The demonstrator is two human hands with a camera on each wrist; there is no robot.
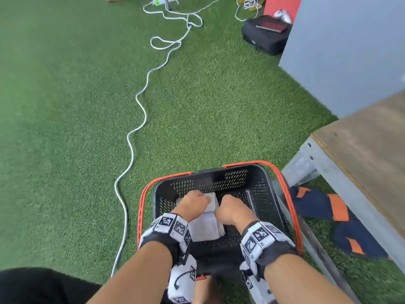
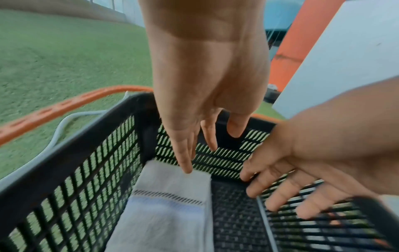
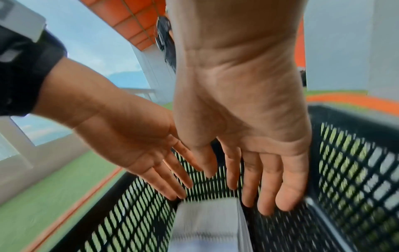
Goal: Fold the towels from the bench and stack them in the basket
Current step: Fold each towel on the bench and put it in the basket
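Observation:
A black mesh basket [image 1: 210, 172] with orange handles stands on green turf beside the bench [image 1: 361, 154]. A stack of folded white towels [image 1: 206, 229] lies on its floor toward the left wall. Both my hands reach down into the basket. My left hand [image 1: 192, 205] has straight fingers, and one fingertip [image 2: 187, 170] touches the far end of the top towel [image 2: 168, 204]. My right hand [image 1: 232, 210] hovers just right of the stack with its fingers [image 2: 280, 201] spread, holding nothing. The right wrist view shows both palms open above the towel [image 3: 207, 221], blurred.
The bench has a wooden top on a grey metal frame, with no towel showing on it. Dark blue and orange cloth [image 1: 328, 207] lies under it. A white cable [image 1: 131, 139] snakes over the turf at left. A black bag [image 1: 265, 34] sits by the grey wall [image 1: 341, 51].

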